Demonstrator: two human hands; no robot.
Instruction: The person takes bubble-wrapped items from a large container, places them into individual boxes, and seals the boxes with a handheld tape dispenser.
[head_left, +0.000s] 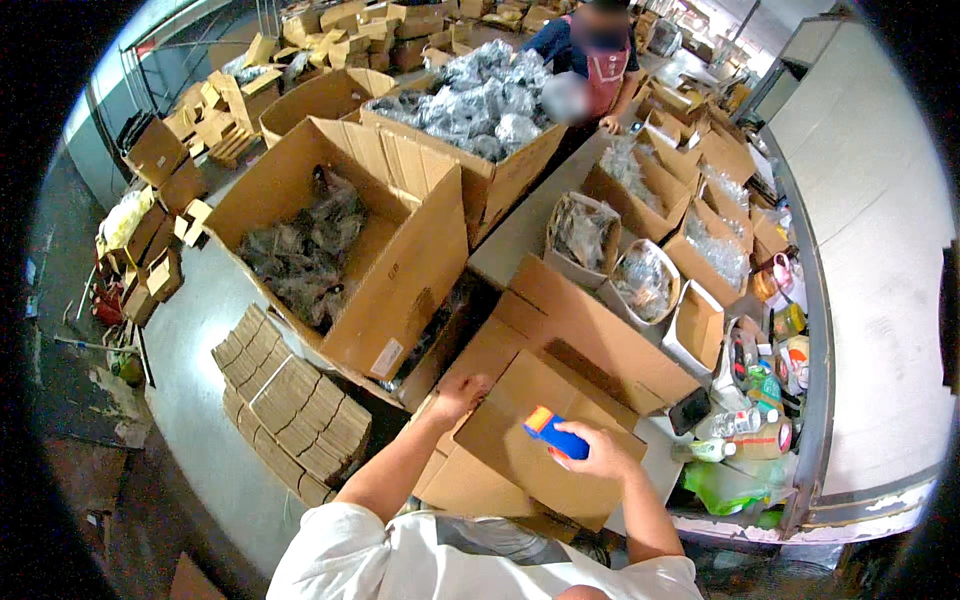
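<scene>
Toward five o'clock from the centre, the right hand [605, 456] is wrapped round a blue-and-orange hand tool [562, 438], perhaps a tape dispenser, held above the brown carton [465, 478] that lies between five and six o'clock. At six o'clock the left hand [461, 394] rests curled at the carton's left edge; whether it pinches that edge, I cannot tell. The work looks part-way: one broad panel [515, 400] lies across the carton, while a far flap [610, 342] between three and four o'clock spreads outward, so that side appears unfinished. No brand is legible; on the large open carton [430, 275] at ten o'clock, a white label [387, 357] is too small to read.
</scene>
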